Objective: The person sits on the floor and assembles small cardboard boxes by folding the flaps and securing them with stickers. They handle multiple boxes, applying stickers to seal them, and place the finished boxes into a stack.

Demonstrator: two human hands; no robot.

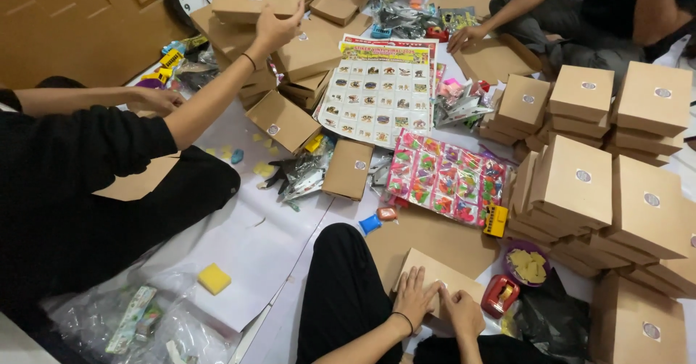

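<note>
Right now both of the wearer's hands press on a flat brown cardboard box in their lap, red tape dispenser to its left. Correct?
One slip: the red tape dispenser sits to the right of the flat brown cardboard box, not left. Left hand and right hand both press on it, as the head view shows.

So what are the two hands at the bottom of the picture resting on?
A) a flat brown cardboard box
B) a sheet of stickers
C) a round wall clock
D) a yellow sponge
A: the left hand and the right hand both press flat on the brown cardboard box lying on the floor in front of the person's knees, next to a red tape dispenser.
</note>
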